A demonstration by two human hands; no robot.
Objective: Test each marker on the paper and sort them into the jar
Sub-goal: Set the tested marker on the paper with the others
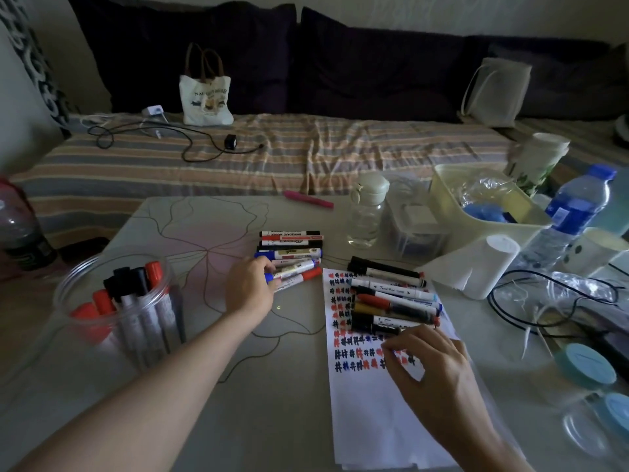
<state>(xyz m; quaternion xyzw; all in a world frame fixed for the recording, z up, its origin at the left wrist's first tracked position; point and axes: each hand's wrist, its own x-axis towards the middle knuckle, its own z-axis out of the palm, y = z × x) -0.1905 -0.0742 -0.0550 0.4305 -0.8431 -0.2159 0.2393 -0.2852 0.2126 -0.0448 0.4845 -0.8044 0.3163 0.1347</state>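
Right hand (432,366) grip curled, empty, over paper (371,403); left hand (248,287) grip grasping blue-capped marker (292,270) at pile edge.

The bare left forearm reaches forward from the lower left, its left hand (250,287) knuckles-up with fingers curled downward at the far end. The right hand (430,366) comes in from the lower right, thumb and forefinger bent toward each other in a pinch.
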